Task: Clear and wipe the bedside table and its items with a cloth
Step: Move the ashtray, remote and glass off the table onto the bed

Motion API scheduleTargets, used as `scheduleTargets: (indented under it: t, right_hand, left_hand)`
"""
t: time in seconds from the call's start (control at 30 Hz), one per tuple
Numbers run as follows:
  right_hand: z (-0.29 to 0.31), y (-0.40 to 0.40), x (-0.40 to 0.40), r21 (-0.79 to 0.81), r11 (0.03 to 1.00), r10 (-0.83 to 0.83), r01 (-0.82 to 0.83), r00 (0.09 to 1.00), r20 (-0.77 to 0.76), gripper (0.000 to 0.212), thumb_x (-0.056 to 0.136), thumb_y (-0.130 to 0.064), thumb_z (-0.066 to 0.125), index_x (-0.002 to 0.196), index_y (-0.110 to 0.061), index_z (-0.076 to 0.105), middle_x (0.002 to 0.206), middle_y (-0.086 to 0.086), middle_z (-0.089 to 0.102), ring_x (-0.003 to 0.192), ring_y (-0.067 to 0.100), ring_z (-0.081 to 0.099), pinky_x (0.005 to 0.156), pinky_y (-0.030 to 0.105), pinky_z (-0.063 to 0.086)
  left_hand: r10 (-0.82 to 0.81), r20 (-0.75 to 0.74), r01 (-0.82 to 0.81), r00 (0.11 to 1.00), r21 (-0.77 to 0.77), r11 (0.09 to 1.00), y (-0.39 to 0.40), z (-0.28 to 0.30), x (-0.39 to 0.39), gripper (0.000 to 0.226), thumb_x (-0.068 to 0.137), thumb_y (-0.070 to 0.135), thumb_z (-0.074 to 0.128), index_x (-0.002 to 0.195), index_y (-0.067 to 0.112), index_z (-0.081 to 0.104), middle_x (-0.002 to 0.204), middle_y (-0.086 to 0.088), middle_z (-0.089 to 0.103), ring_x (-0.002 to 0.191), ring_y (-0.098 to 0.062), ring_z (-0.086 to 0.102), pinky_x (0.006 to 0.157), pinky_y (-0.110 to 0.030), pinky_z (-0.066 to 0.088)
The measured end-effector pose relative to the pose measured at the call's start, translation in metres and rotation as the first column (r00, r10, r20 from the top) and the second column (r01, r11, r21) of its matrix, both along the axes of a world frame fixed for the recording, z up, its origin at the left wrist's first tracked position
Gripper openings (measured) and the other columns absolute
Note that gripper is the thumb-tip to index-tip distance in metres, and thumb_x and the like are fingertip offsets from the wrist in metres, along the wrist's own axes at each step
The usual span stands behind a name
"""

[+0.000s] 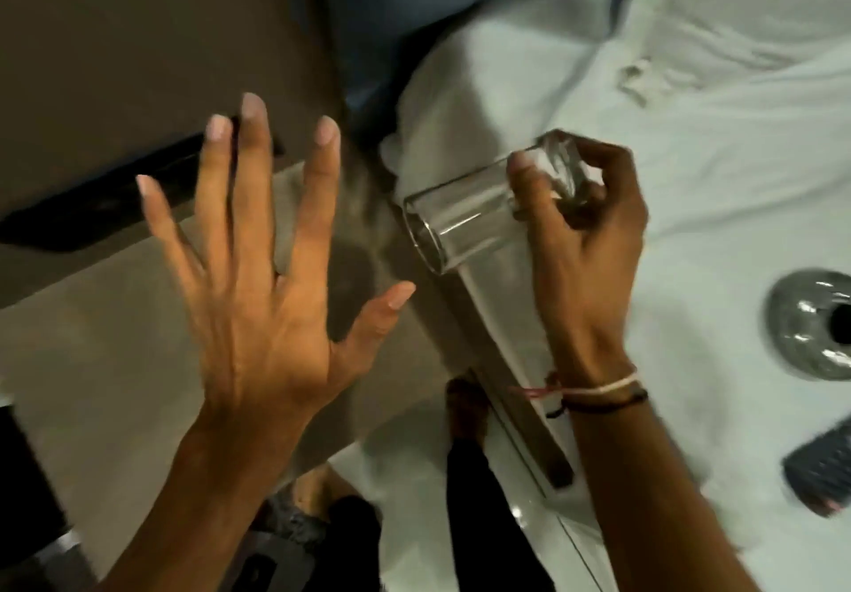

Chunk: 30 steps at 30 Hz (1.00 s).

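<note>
Tipped on its side, a clear glass [465,218] is gripped at its base by the right hand [585,241], fingers [529,177] curled round it, between counter [92,352] and bed [714,177]. Left hand [258,296] is held over the counter, fingers [251,167] fanned wide, nothing pinched.

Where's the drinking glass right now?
In the head view, right of centre: the glass is held on its side in the right hand, over the gap between the bedside table and the white bed sheet.
</note>
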State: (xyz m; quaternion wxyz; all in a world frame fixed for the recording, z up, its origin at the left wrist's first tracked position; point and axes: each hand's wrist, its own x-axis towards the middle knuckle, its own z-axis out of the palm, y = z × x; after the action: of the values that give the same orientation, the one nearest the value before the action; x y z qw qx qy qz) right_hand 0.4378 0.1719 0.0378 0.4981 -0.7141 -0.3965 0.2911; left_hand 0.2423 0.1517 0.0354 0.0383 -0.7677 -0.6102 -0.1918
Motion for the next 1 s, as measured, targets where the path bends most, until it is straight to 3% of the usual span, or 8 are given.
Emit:
scheduleTargets:
  t: [0.17, 0.27, 0.43, 0.53, 0.63, 0.73, 0.87, 1.0]
  right_hand:
    - [0.021, 0.018, 0.136, -0.182, 0.971, -0.145, 0.154, 0.987, 0.064, 0.026, 0.083, -0.05, 0.073, 0.086, -0.024, 0.07, 0.077, -0.009, 0.07, 0.065, 0.021, 0.077, 0.08, 0.044, 0.062]
    - [0.004, 0.033, 0.199, -0.253, 0.942, -0.19, 0.221, 0.971, 0.142, 0.034, 0.077, -0.055, 0.071, 0.078, -0.021, 0.069, 0.072, -0.008, 0.067, 0.072, 0.025, 0.076, 0.082, 0.048, 0.061]
    - [-0.014, 0.052, 0.242, -0.36, 0.898, -0.11, 0.252, 0.922, 0.371, 0.055, 0.082, -0.067, 0.062, 0.1, -0.016, 0.072, 0.103, 0.008, 0.072, 0.108, 0.033, 0.065, 0.08, 0.032, 0.045]
    - [-0.002, 0.053, 0.223, -0.258, 0.932, -0.043, 0.254, 0.785, 0.618, 0.059, 0.09, -0.065, 0.054, 0.127, -0.02, 0.063, 0.134, 0.01, 0.058, 0.131, 0.032, 0.048, 0.097, 0.042, 0.043]
    - [0.006, 0.047, 0.171, 0.034, 0.999, -0.049, 0.036, 0.701, 0.712, 0.054, 0.099, -0.053, 0.051, 0.135, -0.014, 0.06, 0.14, 0.015, 0.054, 0.136, 0.031, 0.045, 0.111, 0.042, 0.038]
    - [0.001, 0.03, 0.098, 0.066, 0.955, 0.164, -0.29, 0.699, 0.695, 0.055, 0.099, -0.044, 0.059, 0.14, -0.008, 0.056, 0.148, 0.021, 0.048, 0.145, 0.036, 0.039, 0.118, 0.048, 0.033]
    - [-0.016, -0.012, -0.021, -0.121, 0.725, 0.576, -0.678, 0.501, 0.645, 0.071, 0.094, -0.054, 0.056, 0.152, -0.014, 0.043, 0.163, 0.02, 0.03, 0.155, 0.034, 0.022, 0.123, 0.054, 0.025]
    - [-0.025, -0.07, -0.125, -0.204, 0.48, 0.728, -0.853, 0.258, 0.635, 0.081, 0.091, -0.065, 0.05, 0.156, -0.019, 0.035, 0.167, 0.017, 0.021, 0.157, 0.032, 0.014, 0.124, 0.057, 0.019]
  left_hand:
    - [-0.077, 0.005, 0.077, 0.997, -0.001, 0.997, 0.009, 0.003, 0.085, 0.083, 0.095, 0.069, 0.016, 0.155, 0.013, 0.028, 0.158, -0.026, 0.028, 0.149, -0.039, 0.024, 0.111, -0.074, 0.016]
    - [-0.128, -0.009, 0.128, 0.992, -0.024, 0.991, 0.017, 0.001, 0.126, 0.082, 0.095, 0.07, 0.019, 0.155, 0.015, 0.027, 0.159, -0.026, 0.027, 0.149, -0.039, 0.024, 0.113, -0.074, 0.014]
    - [-0.132, -0.109, 0.112, 0.985, -0.172, 0.979, 0.033, -0.009, 0.16, 0.084, 0.093, 0.073, 0.019, 0.158, 0.02, 0.018, 0.164, -0.02, 0.015, 0.153, -0.034, 0.012, 0.116, -0.071, 0.008]
    - [-0.072, -0.112, 0.047, 0.991, -0.216, 0.975, 0.032, -0.015, 0.153, 0.085, 0.092, 0.076, 0.017, 0.158, 0.022, 0.014, 0.165, -0.019, 0.011, 0.154, -0.033, 0.009, 0.116, -0.071, 0.007]
    - [0.035, -0.113, -0.061, 0.993, -0.242, 0.968, 0.016, -0.016, 0.123, 0.085, 0.093, 0.075, 0.018, 0.159, 0.021, 0.012, 0.165, -0.02, 0.01, 0.154, -0.033, 0.008, 0.115, -0.072, 0.008]
    - [0.139, -0.143, -0.175, 0.98, -0.283, 0.943, -0.014, -0.02, 0.078, 0.085, 0.093, 0.075, 0.017, 0.159, 0.021, 0.012, 0.165, -0.021, 0.01, 0.153, -0.034, 0.008, 0.114, -0.073, 0.009]
    - [0.365, -0.182, -0.406, 0.913, -0.321, 0.856, -0.091, -0.017, -0.005, 0.086, 0.092, 0.076, 0.018, 0.159, 0.023, 0.009, 0.165, -0.021, 0.009, 0.154, -0.035, 0.007, 0.113, -0.073, 0.01]
    - [0.607, -0.225, -0.646, 0.763, -0.316, 0.695, -0.193, -0.002, -0.087, 0.085, 0.093, 0.075, 0.018, 0.159, 0.022, 0.009, 0.165, -0.02, 0.009, 0.154, -0.034, 0.008, 0.114, -0.072, 0.012]
